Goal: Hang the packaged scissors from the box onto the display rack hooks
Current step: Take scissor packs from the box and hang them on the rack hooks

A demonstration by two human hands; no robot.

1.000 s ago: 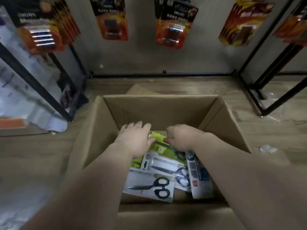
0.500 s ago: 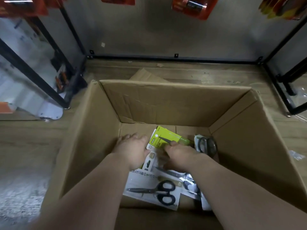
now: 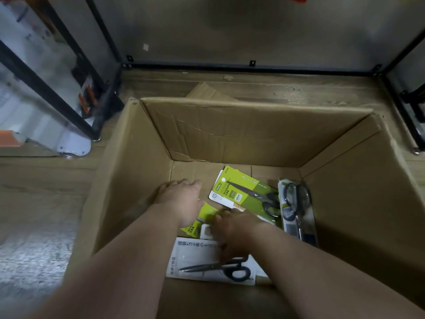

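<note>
An open cardboard box [image 3: 230, 132] holds several packaged scissors. A green pack [image 3: 247, 192] lies flat near the back of the box floor, free of both hands. A clear pack with black scissors [image 3: 296, 210] lies along the right. A white pack with black scissors [image 3: 202, 264] lies nearest me. My left hand [image 3: 181, 199] lies flat with straight fingers, its heel over a second green pack [image 3: 202, 221]. My right hand [image 3: 234, 229] is blurred and hovers over the second green pack and the white pack, with its fingers pointing down. Its grip is unclear.
The box stands on a wooden floor [image 3: 46, 180] in front of a black-framed display rack [image 3: 230, 65] with a grey back panel. Another rack's black legs [image 3: 53, 93] stand to the left, and more frame legs [image 3: 409, 116] to the right. No hooks show.
My right hand has let go of the far green pack, which now lies flat at the back, and has drawn back over the nearer packs. My left hand stays flat. The view tilted further down.
</note>
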